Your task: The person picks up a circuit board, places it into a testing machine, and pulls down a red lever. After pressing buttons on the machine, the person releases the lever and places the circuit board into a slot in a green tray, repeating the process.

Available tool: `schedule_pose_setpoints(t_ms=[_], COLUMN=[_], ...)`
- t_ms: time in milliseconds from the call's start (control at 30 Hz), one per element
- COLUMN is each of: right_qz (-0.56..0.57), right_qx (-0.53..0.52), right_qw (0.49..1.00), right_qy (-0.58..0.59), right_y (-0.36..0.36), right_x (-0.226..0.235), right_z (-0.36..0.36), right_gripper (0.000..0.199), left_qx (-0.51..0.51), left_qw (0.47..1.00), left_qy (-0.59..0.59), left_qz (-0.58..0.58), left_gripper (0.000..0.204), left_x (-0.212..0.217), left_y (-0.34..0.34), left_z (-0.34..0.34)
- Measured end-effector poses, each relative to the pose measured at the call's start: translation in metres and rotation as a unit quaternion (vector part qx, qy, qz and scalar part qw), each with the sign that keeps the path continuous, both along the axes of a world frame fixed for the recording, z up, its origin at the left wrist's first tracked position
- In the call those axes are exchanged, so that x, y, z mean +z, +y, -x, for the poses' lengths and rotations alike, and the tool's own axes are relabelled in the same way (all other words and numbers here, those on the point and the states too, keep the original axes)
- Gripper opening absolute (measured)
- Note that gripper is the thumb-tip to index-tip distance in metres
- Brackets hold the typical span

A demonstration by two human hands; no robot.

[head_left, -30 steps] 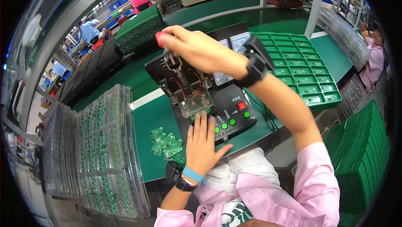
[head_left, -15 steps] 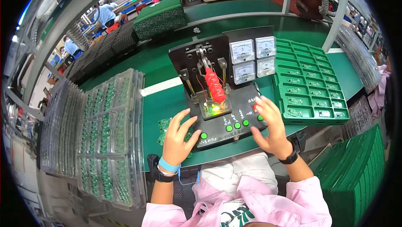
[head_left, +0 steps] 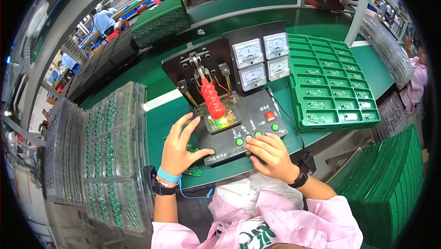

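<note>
A black test fixture point(head_left: 257, 111) sits on the green bench in front of me. Its red ribbed lever handle point(head_left: 212, 99) is pressed down over a clear holder point(head_left: 223, 121) where small lights glow. Three white dial meters point(head_left: 262, 60) stand at its back. My left hand point(head_left: 180, 144) rests at the fixture's left front corner, thumb on a green button point(head_left: 212, 151). My right hand point(head_left: 272, 153) lies on the front panel with fingertips on the row of green buttons point(head_left: 250, 138). Neither hand holds anything.
A green compartment tray point(head_left: 328, 83) with small circuit boards lies right of the fixture. Clear blister trays of green boards point(head_left: 110, 157) are stacked at my left. Loose boards point(head_left: 193, 171) lie under my left hand. Other people work at the far benches.
My right hand came off the red lever, which swung down over the holder, and dropped to the front buttons. It has since slid left along the button row. My left hand stayed by the left corner.
</note>
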State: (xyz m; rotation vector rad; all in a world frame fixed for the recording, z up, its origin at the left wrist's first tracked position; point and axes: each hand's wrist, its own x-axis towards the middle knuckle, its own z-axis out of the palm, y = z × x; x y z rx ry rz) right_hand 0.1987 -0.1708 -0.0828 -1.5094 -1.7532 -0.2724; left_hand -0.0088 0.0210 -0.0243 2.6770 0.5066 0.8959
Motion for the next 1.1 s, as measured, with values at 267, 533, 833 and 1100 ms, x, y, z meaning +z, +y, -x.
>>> schedule_pose_setpoints(t_ms=[267, 533, 833, 1100], right_qz=[-0.016, -0.017, -0.143, -0.313], right_qx=[-0.003, 0.016, 0.214, 0.106], right_qw=[1.000, 1.000, 0.966, 0.942], right_qy=[0.010, 0.011, -0.021, 0.062], right_y=[0.006, 0.010, 0.101, 0.144], right_x=[0.000, 0.008, 0.131, 0.160], right_z=[0.002, -0.004, -0.001, -0.014], right_gripper=[0.036, 0.029, 0.033, 0.042], left_qx=[-0.032, -0.039, 0.036, 0.198], left_qw=[0.999, 0.994, 0.998, 0.979], left_qy=[0.019, 0.096, 0.052, 0.049], left_qz=[0.015, 0.043, -0.029, 0.000], left_gripper=[0.096, 0.099, 0.094, 0.065], left_x=[0.006, 0.004, -0.013, -0.023], left_y=[0.009, 0.013, 0.003, 0.011], left_z=[-0.011, -0.011, 0.000, 0.043])
